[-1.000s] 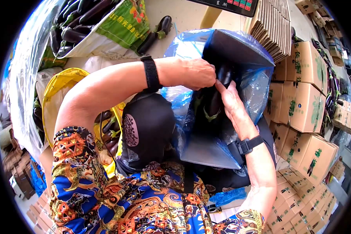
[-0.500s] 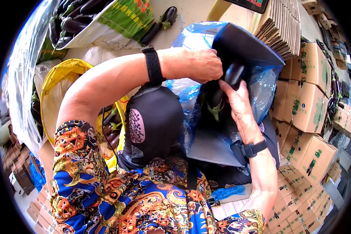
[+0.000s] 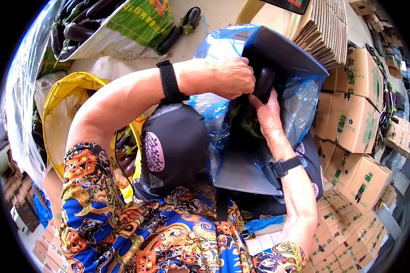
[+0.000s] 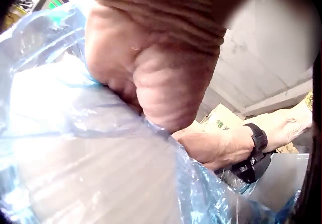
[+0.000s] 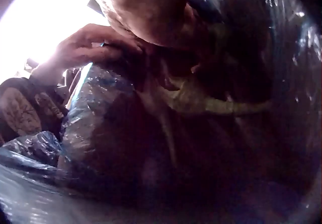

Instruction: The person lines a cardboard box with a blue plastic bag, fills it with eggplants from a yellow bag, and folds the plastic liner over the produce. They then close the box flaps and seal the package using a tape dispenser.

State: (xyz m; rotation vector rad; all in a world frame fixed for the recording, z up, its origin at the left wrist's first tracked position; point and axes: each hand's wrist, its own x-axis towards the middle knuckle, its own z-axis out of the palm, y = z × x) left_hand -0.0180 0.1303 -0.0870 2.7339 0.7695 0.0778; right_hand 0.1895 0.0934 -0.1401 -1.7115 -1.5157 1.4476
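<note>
In the head view a dark, glossy eggplant (image 3: 264,83) stands slanted in an open box (image 3: 246,175) lined with clear blue plastic (image 3: 300,102). My right hand (image 3: 269,113) grips it, thumb on the near side. Curled beside its upper part, my left hand (image 3: 234,78) reaches over the box's left edge; its fingertips are hidden, and I cannot tell what they hold. From the left wrist, that hand (image 4: 156,78) bends over the plastic-covered edge. Below my right hand (image 5: 146,12), the right wrist view shows a green eggplant cap (image 5: 196,99) in the dark interior.
A sack (image 3: 143,27) full of eggplants stands at upper left, with two loose ones (image 3: 180,31) on the floor beside it. A yellow-rimmed bag (image 3: 54,107) is by my left arm. Flattened cartons (image 3: 325,34) and stacked boxes (image 3: 355,123) line the right side.
Both hands, the box and the eggplant shift right and up in view, then slightly back left. The held eggplant tilts rightward midway and is more upright now. The right hand keeps its grip.
</note>
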